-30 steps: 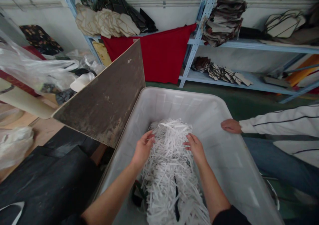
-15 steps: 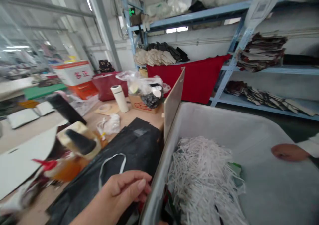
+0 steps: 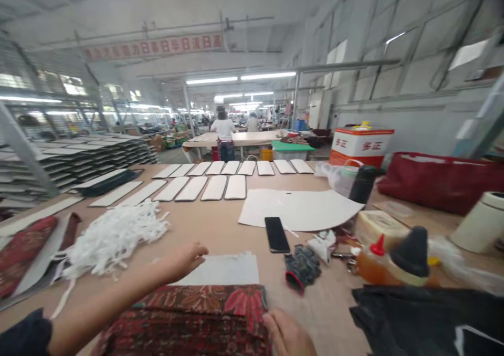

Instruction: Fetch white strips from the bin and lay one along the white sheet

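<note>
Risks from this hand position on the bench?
1. The left hand hovers open over the grey sheet, close to the loose white strips; a sweep could drag or scatter them.
2. The phone lies flat just beyond that sheet; pulling the sheet or the patterned fabric might knock it.
3. The right hand rests at the fabric's edge near the dark glove and the orange glue bottle, which looks easy to tip.

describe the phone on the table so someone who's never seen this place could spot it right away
On the long tan worktable, look just below the large white sheet near the middle. The phone lies flat there, screen dark. It is the only slim black rectangle, beside a crumpled dark glove.
</note>
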`<control>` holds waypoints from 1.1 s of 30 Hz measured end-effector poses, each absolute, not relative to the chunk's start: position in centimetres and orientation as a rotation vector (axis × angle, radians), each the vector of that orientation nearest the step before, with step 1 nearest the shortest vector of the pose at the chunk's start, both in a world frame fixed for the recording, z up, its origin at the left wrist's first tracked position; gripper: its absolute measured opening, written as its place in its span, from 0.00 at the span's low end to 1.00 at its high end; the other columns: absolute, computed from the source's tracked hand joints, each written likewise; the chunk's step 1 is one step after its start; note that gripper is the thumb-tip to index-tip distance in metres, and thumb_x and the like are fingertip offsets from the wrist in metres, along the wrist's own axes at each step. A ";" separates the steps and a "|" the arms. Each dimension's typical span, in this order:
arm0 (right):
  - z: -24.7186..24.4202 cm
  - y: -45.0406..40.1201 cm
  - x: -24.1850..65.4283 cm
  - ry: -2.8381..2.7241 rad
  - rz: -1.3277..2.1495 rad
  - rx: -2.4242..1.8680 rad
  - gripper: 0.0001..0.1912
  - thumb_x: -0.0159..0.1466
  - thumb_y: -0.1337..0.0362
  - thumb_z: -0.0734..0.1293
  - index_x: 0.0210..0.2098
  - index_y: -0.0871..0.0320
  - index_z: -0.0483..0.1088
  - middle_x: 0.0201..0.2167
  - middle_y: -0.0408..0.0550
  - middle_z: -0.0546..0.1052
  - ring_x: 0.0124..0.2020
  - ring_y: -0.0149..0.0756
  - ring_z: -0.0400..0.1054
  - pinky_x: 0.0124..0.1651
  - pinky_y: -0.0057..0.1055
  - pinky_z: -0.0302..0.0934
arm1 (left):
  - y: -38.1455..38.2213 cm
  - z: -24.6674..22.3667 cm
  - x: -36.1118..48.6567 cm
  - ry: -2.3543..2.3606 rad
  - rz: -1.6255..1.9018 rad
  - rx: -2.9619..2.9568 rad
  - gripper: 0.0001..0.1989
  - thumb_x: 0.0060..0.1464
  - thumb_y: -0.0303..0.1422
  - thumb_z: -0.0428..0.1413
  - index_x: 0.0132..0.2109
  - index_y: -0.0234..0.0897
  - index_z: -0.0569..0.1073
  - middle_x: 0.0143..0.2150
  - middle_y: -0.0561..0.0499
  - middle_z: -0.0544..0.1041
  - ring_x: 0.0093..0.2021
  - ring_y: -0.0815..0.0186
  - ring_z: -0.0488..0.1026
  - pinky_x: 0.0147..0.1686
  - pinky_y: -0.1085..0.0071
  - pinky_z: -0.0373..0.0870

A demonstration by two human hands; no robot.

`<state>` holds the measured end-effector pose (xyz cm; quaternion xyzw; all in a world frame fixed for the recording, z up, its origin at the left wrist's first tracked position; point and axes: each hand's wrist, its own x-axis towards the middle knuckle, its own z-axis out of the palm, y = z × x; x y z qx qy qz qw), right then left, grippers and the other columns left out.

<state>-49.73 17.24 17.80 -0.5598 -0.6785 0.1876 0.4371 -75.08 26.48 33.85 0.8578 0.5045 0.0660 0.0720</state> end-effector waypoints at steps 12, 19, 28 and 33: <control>19.0 23.2 -66.1 -2.489 0.325 -1.373 0.23 0.63 0.57 0.54 0.58 0.54 0.57 0.58 0.49 0.58 0.58 0.43 0.51 0.60 0.40 0.44 | 21.4 19.7 -89.6 1.525 0.257 2.677 0.29 0.54 0.50 0.45 0.61 0.47 0.52 0.62 0.46 0.54 0.61 0.55 0.50 0.58 0.54 0.44; 17.2 21.7 -57.6 -2.328 0.234 -1.844 0.28 0.60 0.49 0.55 0.57 0.54 0.58 0.59 0.49 0.56 0.59 0.45 0.48 0.60 0.43 0.41 | 22.2 21.3 -95.9 1.624 0.314 2.587 0.24 0.55 0.50 0.43 0.48 0.43 0.71 0.51 0.46 0.71 0.52 0.56 0.64 0.54 0.59 0.52; 22.3 32.5 -68.0 -2.435 0.198 -1.614 0.15 0.57 0.71 0.59 0.41 0.58 0.70 0.39 0.50 0.71 0.43 0.38 0.64 0.46 0.29 0.55 | 33.0 22.3 -89.4 1.404 0.252 2.609 0.14 0.49 0.31 0.52 0.44 0.37 0.71 0.43 0.46 0.72 0.45 0.61 0.67 0.45 0.69 0.61; 18.9 35.1 -69.3 -2.340 0.107 -1.676 0.08 0.57 0.72 0.60 0.34 0.61 0.70 0.37 0.50 0.71 0.42 0.38 0.62 0.45 0.28 0.54 | 34.6 19.8 -86.8 1.507 0.314 2.619 0.12 0.51 0.32 0.51 0.44 0.35 0.69 0.45 0.45 0.69 0.46 0.59 0.65 0.45 0.66 0.61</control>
